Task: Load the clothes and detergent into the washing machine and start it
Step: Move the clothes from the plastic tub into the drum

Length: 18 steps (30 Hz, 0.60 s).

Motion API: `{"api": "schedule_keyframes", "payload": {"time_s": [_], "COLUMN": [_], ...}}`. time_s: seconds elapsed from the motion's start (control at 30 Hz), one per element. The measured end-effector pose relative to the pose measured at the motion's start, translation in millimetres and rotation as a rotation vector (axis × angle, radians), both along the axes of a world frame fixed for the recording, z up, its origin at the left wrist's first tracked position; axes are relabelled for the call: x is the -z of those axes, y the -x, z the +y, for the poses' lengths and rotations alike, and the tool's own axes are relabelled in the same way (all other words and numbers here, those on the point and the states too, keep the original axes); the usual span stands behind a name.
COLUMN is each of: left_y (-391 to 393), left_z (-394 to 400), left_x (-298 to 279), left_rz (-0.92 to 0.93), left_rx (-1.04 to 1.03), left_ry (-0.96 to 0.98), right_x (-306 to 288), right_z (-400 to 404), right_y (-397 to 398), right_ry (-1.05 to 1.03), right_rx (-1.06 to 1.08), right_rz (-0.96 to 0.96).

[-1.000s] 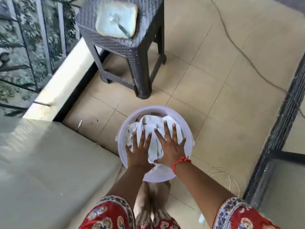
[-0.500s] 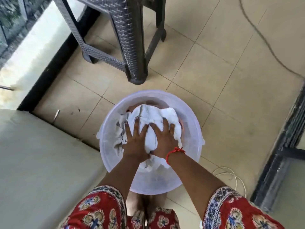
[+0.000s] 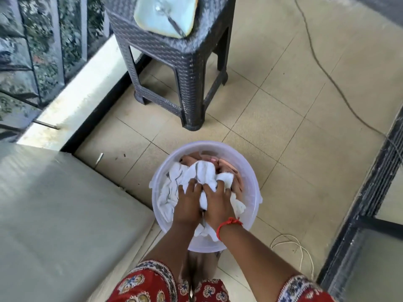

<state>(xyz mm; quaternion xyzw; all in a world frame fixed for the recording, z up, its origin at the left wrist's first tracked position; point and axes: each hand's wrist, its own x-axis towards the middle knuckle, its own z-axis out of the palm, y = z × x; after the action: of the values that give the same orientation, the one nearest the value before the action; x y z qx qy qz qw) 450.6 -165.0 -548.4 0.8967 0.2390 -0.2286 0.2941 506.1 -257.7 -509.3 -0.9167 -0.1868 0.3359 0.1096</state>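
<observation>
A translucent white plastic tub [image 3: 250, 177] stands on the tiled floor in front of my feet. It holds a crumpled white cloth [image 3: 196, 173] on top of pinkish clothes [image 3: 226, 168] at the far side. My left hand [image 3: 187, 203] and my right hand [image 3: 218, 201] are side by side inside the tub, fingers curled into the white cloth and bunching it. A red thread circles my right wrist. The flat grey-white top of the washing machine [image 3: 54, 214] fills the lower left, its lid down.
A dark woven plastic stool [image 3: 181, 55] stands beyond the tub with a pale square dish [image 3: 165, 14] on it. A balcony railing [image 3: 43, 40] and white ledge run along the left. A dark door frame [image 3: 370, 192] is at right; a white cord [image 3: 294, 243] lies on the floor.
Both hands went from lying flat on the white cloth to closing their fingers into it and gathering it. The view tilted down toward the tub, then back up.
</observation>
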Motion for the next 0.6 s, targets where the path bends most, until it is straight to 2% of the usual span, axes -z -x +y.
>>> {"api": "schedule_keyframes", "payload": {"time_s": [0.2,0.37,0.6], "left_y": [1,-2,-8], "left_z": [-6,0,8], "left_x": [-105,-196,-343], "left_rz": [0.000,-0.039,-0.267], "left_rx": [-0.012,-0.007,0.050], "left_ry": [-0.017,-0.025,-0.147], "right_x": [-98,-192,-337], "right_z": [-5,-1,0], "right_y": [4,-2,-3], "right_ry": [-0.052,-0.023,-0.131], "right_rx": [0.020,-0.039,-0.015], "right_rz": [-0.086,-0.051,-0.153]}}
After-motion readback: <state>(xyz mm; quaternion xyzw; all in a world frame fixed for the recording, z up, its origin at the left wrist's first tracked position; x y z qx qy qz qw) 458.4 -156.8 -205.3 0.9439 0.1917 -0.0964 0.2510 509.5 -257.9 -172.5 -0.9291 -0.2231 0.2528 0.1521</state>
